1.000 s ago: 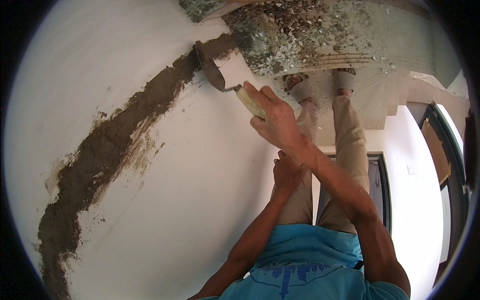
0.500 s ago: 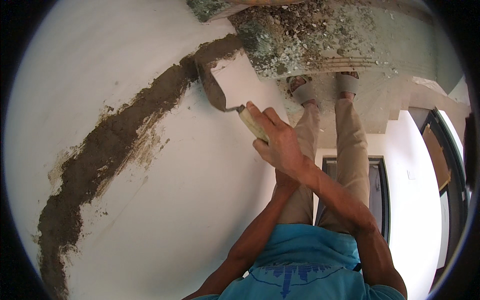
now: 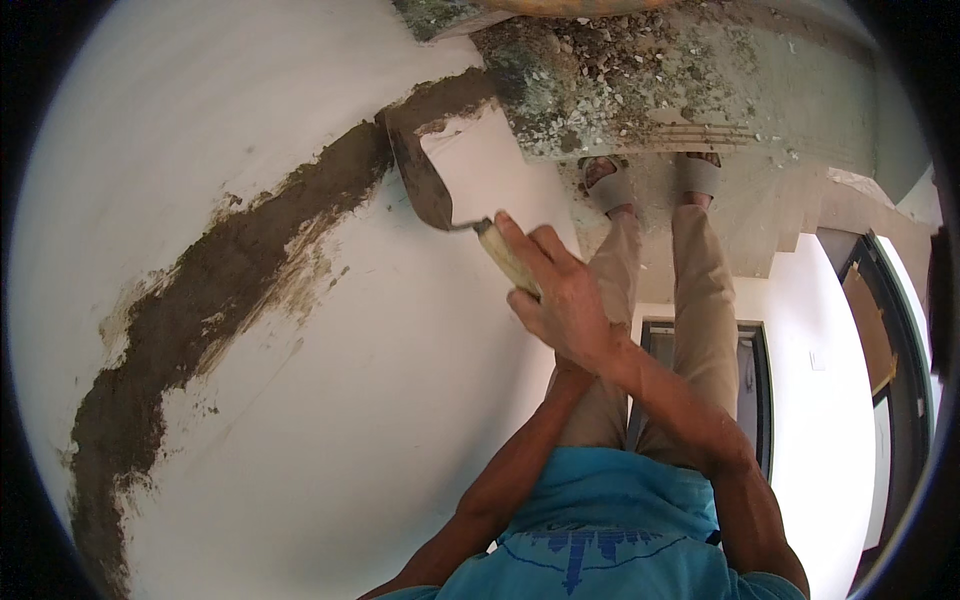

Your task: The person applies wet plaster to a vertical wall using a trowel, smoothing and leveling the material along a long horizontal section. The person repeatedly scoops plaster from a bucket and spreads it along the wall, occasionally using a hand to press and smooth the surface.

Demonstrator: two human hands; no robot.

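Observation:
My right hand (image 3: 568, 302) is closed round the pale handle of a trowel (image 3: 422, 185). The index finger stretches along the handle toward the metal neck. The blade, smeared with mortar, lies against the white wall (image 3: 340, 430), at the upper stretch of a brown mortar band (image 3: 240, 250). This band runs from the lower left up to the wall's edge by the rubble. Beneath the right forearm, my left forearm (image 3: 520, 455) crosses over; the left hand's fingers are hidden behind the right wrist.
Stone chips and rubble (image 3: 610, 75) cover the floor beyond my sandalled feet (image 3: 700, 175). At the top sits the orange-brown curved rim (image 3: 580, 8) of something cut off by the frame. Dark-framed doorways (image 3: 870, 300) stand at the right, and a step edge (image 3: 785, 245) lies near my legs.
The view has shifted slightly. The trowel blade stays at nearly the same spot on the mortar band, with my right hand still round the handle.

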